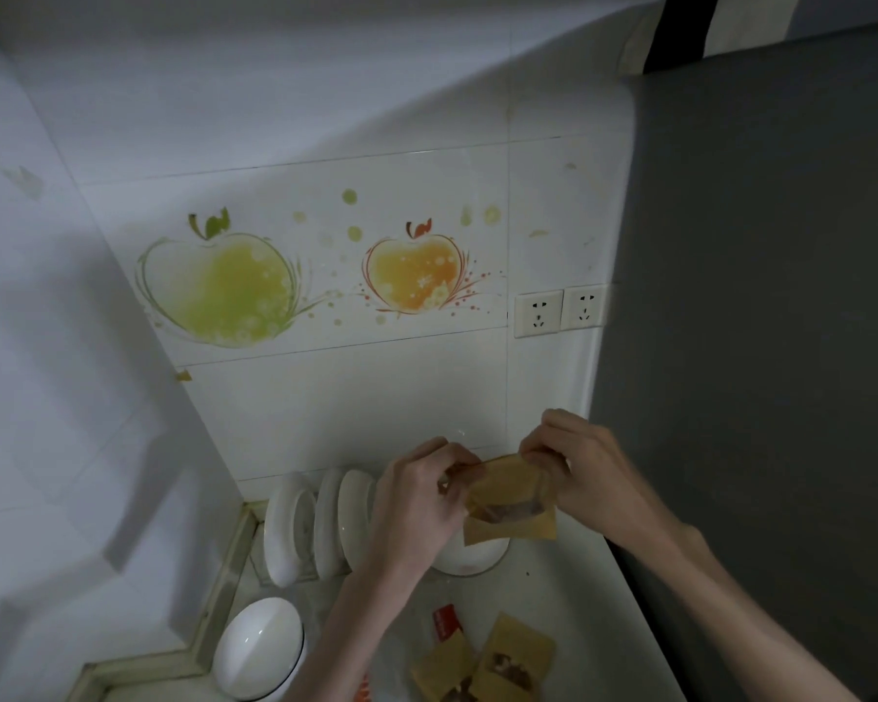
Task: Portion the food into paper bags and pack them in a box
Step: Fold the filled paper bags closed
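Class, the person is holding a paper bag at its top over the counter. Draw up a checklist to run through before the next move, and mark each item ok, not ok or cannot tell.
1. Both hands grip the bag top: left hand and right hand pinch the held paper bag. Ok.
2. Food is inside: dark pieces show through its window. Ok.
3. Top fully sealed: fingers cover it. Cannot tell.
4. Earlier filled bags lie on the counter, out of the way. Ok.
5. Box ready to receive bags: none in view. Cannot tell.
6. White bowl below the bag sits clear of the counter edge. Ok.
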